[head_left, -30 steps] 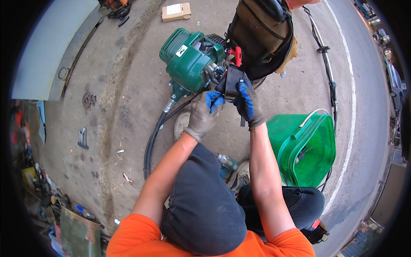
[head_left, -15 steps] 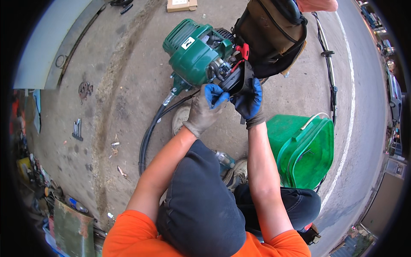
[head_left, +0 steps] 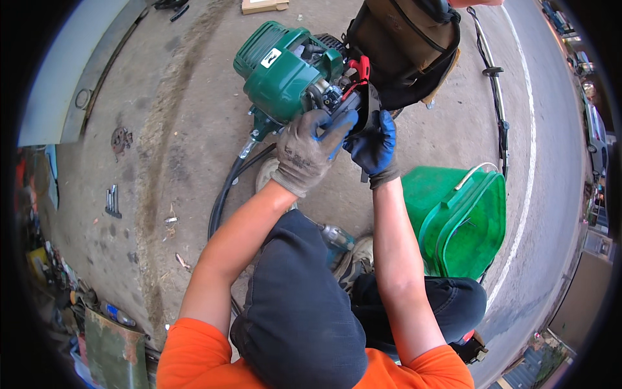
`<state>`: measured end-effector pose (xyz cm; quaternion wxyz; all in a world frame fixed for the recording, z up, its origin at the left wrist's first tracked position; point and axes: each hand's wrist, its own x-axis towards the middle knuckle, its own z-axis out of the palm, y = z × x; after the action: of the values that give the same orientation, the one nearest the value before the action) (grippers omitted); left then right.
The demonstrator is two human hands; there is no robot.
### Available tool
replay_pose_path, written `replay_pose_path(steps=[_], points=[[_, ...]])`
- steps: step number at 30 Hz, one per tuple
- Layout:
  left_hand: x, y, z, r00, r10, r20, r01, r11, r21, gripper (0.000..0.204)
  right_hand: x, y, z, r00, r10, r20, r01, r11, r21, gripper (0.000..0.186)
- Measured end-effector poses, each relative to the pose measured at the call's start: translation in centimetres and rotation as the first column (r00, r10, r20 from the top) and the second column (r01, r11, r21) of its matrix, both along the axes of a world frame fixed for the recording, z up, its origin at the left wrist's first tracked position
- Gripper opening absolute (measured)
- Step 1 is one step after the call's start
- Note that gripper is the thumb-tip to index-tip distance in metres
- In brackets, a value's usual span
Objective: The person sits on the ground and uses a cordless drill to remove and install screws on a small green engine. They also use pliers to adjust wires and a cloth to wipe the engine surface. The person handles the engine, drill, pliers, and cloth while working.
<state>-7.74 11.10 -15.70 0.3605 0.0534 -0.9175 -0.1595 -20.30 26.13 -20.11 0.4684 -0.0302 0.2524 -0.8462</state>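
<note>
A green small engine (head_left: pixel 275 84) with a red lever (head_left: pixel 362 65) and a black hose (head_left: pixel 227 191) rests in front of me. My left hand (head_left: pixel 308 149), in a grey and blue glove, has its fingers curled at a black plastic part (head_left: pixel 368 104) beside the carburettor (head_left: pixel 324 94), holding it from the left. My right hand (head_left: pixel 374 148), gloved too, grips that part's right side, fingers bent round it. The part partly hides what lies between my hands. A brown padded backpack frame (head_left: pixel 405 35) stands behind the engine.
A green bucket (head_left: pixel 427 198) lies at right, near a long pole (head_left: pixel 495 97) and a road. A teal-bodied tool (head_left: pixel 340 238) is by my shoe. Small tools (head_left: pixel 113 202), a metal panel (head_left: pixel 81 78) and a cardboard box (head_left: pixel 264 6) are around; clutter fills the lower left.
The black part has been tilted, showing a grey inner piece and more red beside it. My left hand has moved up toward the carburettor, its fingers reaching higher along the part.
</note>
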Motion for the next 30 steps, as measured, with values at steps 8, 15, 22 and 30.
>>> replay_pose_path(steps=[8, 15, 22, 30], points=[[-2.1, -2.9, 4.9, 0.952, -0.131, 0.277, 0.247, 0.862, -0.442, 0.032, -0.8, 0.3, -0.6, 0.997, 0.049, -0.066, -0.049, 0.999, 0.001, 0.072], [-4.1, -4.3, 6.5, 0.879, -0.368, 0.304, 0.474, 0.749, -0.463, 0.024, -0.8, 0.4, 0.3, 0.993, 0.055, -0.103, -0.051, 0.998, 0.036, 0.076], [-5.6, -4.9, 7.7, 0.806, -0.375, 0.458, 0.573, 0.686, -0.448, 0.031, -1.1, 0.4, 0.3, 0.998, 0.044, -0.054, -0.044, 0.999, 0.003, 0.074], [-6.1, -5.3, 8.2, 0.773, -0.352, 0.528, 0.603, 0.669, -0.436, 0.04, -0.6, -0.9, 2.4, 0.993, 0.056, -0.099, -0.053, 0.998, 0.039, 0.073]])
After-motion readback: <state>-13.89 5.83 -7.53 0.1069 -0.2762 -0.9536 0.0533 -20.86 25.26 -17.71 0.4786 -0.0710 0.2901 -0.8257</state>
